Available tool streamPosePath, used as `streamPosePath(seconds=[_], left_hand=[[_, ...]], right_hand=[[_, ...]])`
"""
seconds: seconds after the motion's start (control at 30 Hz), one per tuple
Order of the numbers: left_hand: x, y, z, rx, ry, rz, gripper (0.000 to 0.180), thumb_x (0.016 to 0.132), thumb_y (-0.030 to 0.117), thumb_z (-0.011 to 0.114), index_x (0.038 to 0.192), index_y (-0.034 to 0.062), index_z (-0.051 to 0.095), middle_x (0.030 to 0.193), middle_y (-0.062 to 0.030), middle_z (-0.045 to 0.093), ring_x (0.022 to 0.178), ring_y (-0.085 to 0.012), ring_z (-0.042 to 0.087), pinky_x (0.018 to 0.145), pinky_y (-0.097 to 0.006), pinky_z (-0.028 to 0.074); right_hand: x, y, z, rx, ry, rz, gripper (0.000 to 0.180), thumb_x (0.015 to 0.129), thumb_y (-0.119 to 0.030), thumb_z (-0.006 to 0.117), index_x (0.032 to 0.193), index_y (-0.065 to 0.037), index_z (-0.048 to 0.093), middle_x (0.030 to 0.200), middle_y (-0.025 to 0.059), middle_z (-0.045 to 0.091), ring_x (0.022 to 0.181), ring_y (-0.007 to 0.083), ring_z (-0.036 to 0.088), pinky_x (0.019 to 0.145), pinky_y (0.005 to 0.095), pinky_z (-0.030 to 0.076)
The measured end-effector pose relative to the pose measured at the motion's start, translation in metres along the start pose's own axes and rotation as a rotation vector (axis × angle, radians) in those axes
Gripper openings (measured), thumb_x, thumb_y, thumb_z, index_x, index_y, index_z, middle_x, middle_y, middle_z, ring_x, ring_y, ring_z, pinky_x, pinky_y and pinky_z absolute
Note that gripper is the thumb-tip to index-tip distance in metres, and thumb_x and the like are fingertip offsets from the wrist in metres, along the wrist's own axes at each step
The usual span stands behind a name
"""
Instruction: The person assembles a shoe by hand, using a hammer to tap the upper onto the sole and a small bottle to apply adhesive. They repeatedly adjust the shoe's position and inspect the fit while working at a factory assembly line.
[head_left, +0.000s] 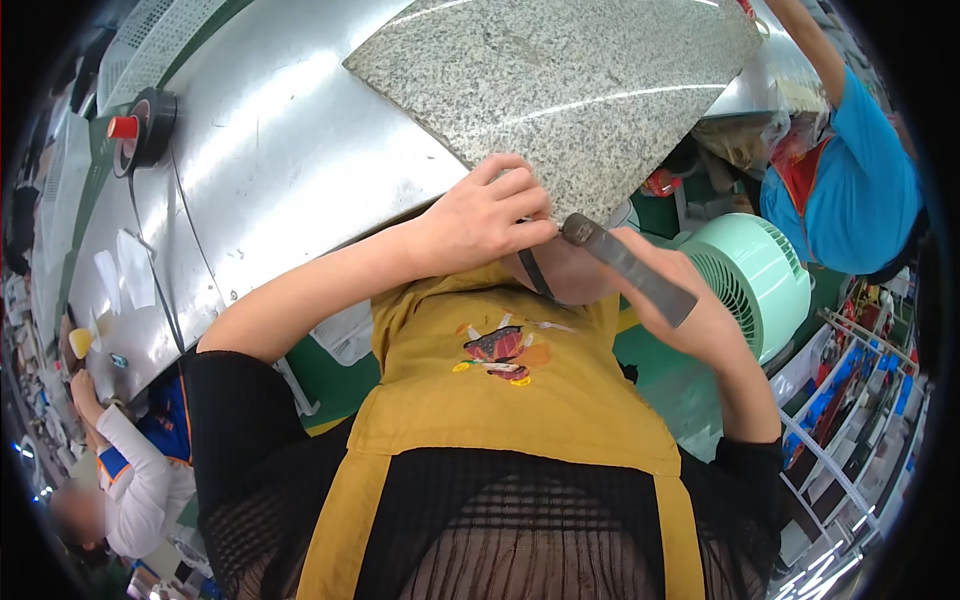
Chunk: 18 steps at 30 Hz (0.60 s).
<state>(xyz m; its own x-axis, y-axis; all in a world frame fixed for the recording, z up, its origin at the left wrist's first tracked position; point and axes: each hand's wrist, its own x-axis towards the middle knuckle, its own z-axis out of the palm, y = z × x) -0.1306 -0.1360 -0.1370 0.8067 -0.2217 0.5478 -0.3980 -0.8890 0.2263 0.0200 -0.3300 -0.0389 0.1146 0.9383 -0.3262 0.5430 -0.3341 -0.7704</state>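
My left hand (500,215) is curled at the near corner of a speckled grey stone slab (560,90). Its thumb and fingers pinch together, and what lies between them is too small to make out. Just right of it, my right hand (680,290) grips a dark grey bar-shaped tool handle (630,270). The handle's front end nearly meets the left fingertips; whether a blade or tip extends from it does not show clearly. Below the left hand hangs a narrow black strap (535,272), its upper end hidden by the fingers.
A shiny metal table (300,140) bears a black reel (155,130) with a red knob. A mint-green fan (755,280) stands close on my right. Co-workers in blue (850,190) and in a white sleeve (140,465) are at the far right and lower left.
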Motion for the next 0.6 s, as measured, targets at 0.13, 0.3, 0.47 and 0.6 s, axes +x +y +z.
streamPosePath(seconds=[0.13,0.3,0.47,0.6], left_hand=[[-0.002,0.001,0.001,0.006,-0.003,-0.039,0.023,0.071,0.013,0.061,0.093,0.014,0.062,0.09,0.0007,0.053,0.09,-0.0202,0.052,0.094,-0.04,0.04],[-0.001,0.008,-0.001,-0.131,-0.012,-0.249,0.021,0.071,0.013,0.068,0.091,0.0151,0.062,0.089,0.0018,0.055,0.094,-0.021,0.051,0.096,-0.04,0.038],[-0.004,0.003,-0.002,-0.116,-0.006,-0.191,0.02,0.069,0.012,0.068,0.087,0.0151,0.063,0.087,0.0021,0.054,0.093,-0.0199,0.051,0.095,-0.04,0.04],[-0.004,0.003,-0.004,-0.02,-0.004,-0.101,0.019,0.069,0.013,0.064,0.087,0.0143,0.062,0.088,0.0013,0.053,0.091,-0.0195,0.052,0.093,-0.04,0.041]], right_hand=[[-0.001,-0.01,-0.001,0.138,0.141,-0.001,0.028,0.089,-0.007,0.054,0.117,-0.006,0.05,0.086,0.0178,0.058,0.077,0.0362,0.058,0.07,0.0351,0.048],[-0.001,-0.008,0.012,-0.221,-0.023,0.056,0.035,0.083,-0.006,0.057,0.117,-0.004,0.047,0.093,0.0203,0.061,0.086,0.0406,0.06,0.069,0.04,0.049],[0.001,-0.011,0.005,0.081,0.107,-0.019,0.022,0.089,-0.005,0.051,0.111,-0.001,0.049,0.083,0.0163,0.054,0.075,0.0323,0.052,0.067,0.035,0.045],[0.002,-0.012,0.008,0.049,0.125,-0.084,0.021,0.092,-0.005,0.048,0.112,0.002,0.049,0.083,0.0125,0.054,0.071,0.02,0.05,0.068,0.03,0.044]])
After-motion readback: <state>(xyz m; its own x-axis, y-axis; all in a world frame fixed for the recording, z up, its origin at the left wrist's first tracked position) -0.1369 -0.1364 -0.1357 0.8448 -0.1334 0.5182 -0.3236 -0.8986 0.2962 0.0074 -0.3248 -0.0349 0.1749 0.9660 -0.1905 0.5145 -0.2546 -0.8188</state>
